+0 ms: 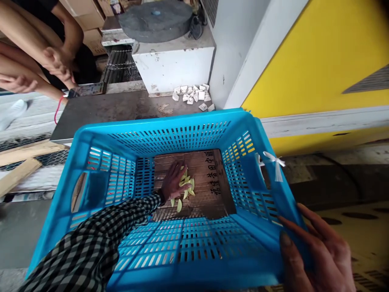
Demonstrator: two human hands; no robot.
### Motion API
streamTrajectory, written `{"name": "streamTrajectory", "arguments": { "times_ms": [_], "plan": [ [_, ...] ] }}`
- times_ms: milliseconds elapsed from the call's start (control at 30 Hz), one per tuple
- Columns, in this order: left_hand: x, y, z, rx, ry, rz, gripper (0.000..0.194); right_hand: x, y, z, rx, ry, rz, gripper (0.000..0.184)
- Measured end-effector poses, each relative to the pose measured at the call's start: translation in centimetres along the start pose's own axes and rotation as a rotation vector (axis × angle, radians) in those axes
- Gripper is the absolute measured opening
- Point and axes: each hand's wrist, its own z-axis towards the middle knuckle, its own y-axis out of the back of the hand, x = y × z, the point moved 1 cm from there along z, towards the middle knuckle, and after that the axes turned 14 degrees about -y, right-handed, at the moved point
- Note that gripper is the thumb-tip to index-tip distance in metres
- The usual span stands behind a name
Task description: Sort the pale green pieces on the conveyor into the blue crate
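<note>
A deep blue plastic crate [164, 119] with slotted walls fills the lower middle of the head view. Brown cardboard [197, 162] with dark printed characters lines its floor. Several pale green, wedge-like pieces [179, 205] lie loose on the cardboard; their exact kind is unclear. Down inside the crate, my left hand [174, 182] rests over some of them, fingers stretched out and apart, partly covering the pieces. At the lower right my right hand [322, 247] grips the crate's rim, with the thumb and fingers on either side of the corner.
Behind the crate is a dark bench top [121, 105] with several small white blocks [194, 94]. A round grey slab [156, 20] lies beyond. A seated person [57, 65] is at upper left, above wooden slats [24, 170]. A yellow panel [322, 52] stands right.
</note>
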Motion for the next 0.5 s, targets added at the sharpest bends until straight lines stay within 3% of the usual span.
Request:
{"name": "streamTrajectory", "arguments": {
  "times_ms": [100, 200, 367, 500],
  "plan": [
    [-2.1, -1.7, -0.2, -0.018, 0.000, 0.062, 0.105, -0.2, 0.0, 0.0, 0.000, 0.017, -0.003, 0.029],
    [-3.2, -2.4, 0.1, -0.014, -0.010, 0.120, 0.105, -0.2, 0.0, 0.0, -0.004, 0.020, -0.003, 0.029],
    [-2.3, -1.8, 1.0, 0.038, -0.014, 0.114, 0.074, 0.2, -0.1, 0.0, -0.021, -0.024, -0.004, 0.027],
    [-1.4, -1.1, 2.0, 0.114, -0.091, 0.121, 0.058, 0.2, -0.1, 0.0, -0.027, -0.033, 0.006, 0.028]
  ]
}}
